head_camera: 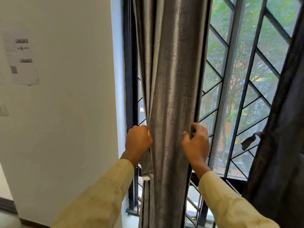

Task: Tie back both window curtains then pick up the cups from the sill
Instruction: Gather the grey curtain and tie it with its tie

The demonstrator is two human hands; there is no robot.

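Note:
The left grey curtain (171, 76) hangs gathered into a thick bunch in front of the window. My left hand (137, 140) grips its left edge, fingers curled round the folds, and a strip of matching fabric (146, 163) hangs down just below that hand. My right hand (196, 143) grips the bunch's right edge, thumb in front and fingers behind the cloth. The right dark curtain (283, 129) hangs at the far right with a tie-back band (250, 140) knotted round it. No cups show in this view.
A black diamond-pattern window grille (236, 89) stands behind the curtains, with trees outside. A white wall (69, 112) with taped paper sheets (21, 61) and a light switch (4, 109) fills the left side. The sill is mostly hidden behind the curtain and my sleeves.

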